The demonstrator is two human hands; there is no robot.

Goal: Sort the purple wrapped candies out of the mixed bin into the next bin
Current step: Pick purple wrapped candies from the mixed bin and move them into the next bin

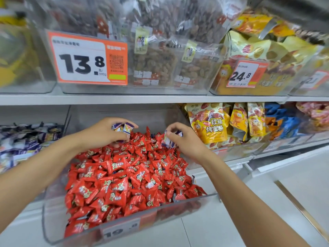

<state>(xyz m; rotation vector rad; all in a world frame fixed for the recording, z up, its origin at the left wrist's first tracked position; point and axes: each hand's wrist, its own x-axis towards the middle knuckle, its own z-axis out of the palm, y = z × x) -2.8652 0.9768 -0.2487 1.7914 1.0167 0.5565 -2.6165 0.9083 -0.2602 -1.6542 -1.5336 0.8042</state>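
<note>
Both our hands hover over the far end of the clear plastic mixed bin (53, 211) heaped with red wrapped candies (124, 179): our left hand (103, 134) curls round a few small purple-and-white wrapped candies (122, 128), and our right hand (187, 141) pinches one more purple-and-white candy (168, 139). We face white metal store shelving (142, 99) above a pale tiled floor (293, 193), with an orange price label (89, 58) reading 13.8 overhead and yellow snack bags (210, 123) to the right. Their glossy wrappers are crinkled, purple at the ends (print too blurred to read), like those filling the neighbouring clear bin (7, 163) on the left.
</note>
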